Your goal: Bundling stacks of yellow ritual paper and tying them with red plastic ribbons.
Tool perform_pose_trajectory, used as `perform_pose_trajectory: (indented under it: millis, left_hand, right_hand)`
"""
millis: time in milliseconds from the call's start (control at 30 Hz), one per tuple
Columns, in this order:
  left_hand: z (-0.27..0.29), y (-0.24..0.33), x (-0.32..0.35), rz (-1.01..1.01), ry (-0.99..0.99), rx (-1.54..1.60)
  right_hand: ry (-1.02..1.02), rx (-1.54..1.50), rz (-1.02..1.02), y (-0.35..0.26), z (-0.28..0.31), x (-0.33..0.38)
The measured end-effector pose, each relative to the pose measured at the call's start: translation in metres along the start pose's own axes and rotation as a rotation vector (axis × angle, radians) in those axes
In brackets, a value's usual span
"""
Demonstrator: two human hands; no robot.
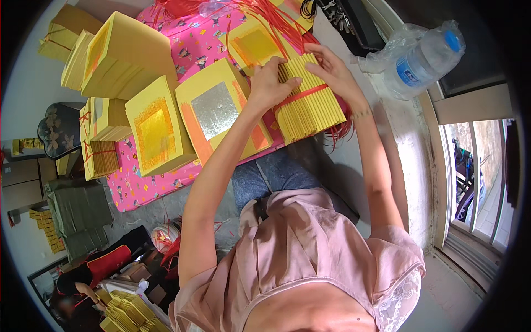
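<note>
A bundle of folded yellow paper (310,113) lies at the near right edge of the table, a red tie running across its middle. My left hand (270,86) is closed on the bundle's left side, thumb on the top folds. At the far right corner, my right hand (334,72) grips it with bent fingers and the thumb over the folds. Loose red strips (265,22) trail behind both hands. Left of the bundle sits a stack of yellow paper with a silver square (215,110). Beyond my left hand lies yellow paper with a gold patch (254,47).
More yellow paper stacks (133,55) stand high on the left of the pink patterned tablecloth (191,41). A plastic bottle (423,63) rests on the right ledge, near a black tray with keys (343,22). At lower left, another person (88,288) handles yellow paper.
</note>
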State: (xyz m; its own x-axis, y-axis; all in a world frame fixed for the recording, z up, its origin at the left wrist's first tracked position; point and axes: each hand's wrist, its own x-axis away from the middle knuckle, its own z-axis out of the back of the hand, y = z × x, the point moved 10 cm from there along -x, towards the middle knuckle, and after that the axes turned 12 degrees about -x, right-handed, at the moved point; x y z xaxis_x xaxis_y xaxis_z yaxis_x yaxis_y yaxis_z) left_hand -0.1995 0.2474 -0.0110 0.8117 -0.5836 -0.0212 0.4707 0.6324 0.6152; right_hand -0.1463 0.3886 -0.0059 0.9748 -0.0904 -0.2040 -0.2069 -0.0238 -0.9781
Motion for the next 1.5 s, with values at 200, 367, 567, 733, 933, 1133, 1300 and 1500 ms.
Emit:
perform_pose_trajectory:
  millis: [200, 367, 567, 733, 933, 1133, 1300, 1500]
  left_hand:
    - [-0.001, -0.008, 0.0, 0.016, -0.022, 0.012]
    - [-0.003, 0.003, -0.003, -0.086, 0.006, 0.009]
    - [0.002, 0.006, 0.003, -0.07, 0.04, -0.104]
    - [0.002, 0.003, 0.004, -0.061, 0.049, -0.083]
    - [0.003, 0.001, 0.002, -0.084, 0.069, -0.076]
    - [-0.001, -0.003, -0.005, -0.1, 0.041, -0.05]
    - [-0.005, -0.015, -0.017, 0.041, -0.074, 0.25]
    - [-0.004, -0.012, -0.016, 0.091, -0.023, 0.062]
  right_hand:
    - [0.178, 0.326, 0.126, -0.059, -0.015, 0.108]
    - [0.24, 0.302, 0.08, -0.014, -0.023, 0.145]
    - [0.266, 0.281, 0.096, -0.012, -0.019, 0.142]
    - [0.297, 0.285, 0.094, -0.012, -0.021, 0.139]
    - [0.318, 0.332, 0.122, -0.016, -0.022, 0.139]
    - [0.3, 0.201, 0.159, -0.006, -0.021, 0.142]
    - [0.408, -0.064, 0.149, -0.006, -0.02, 0.14]
    - [0.492, 0.061, 0.055, 0.0, -0.022, 0.144]
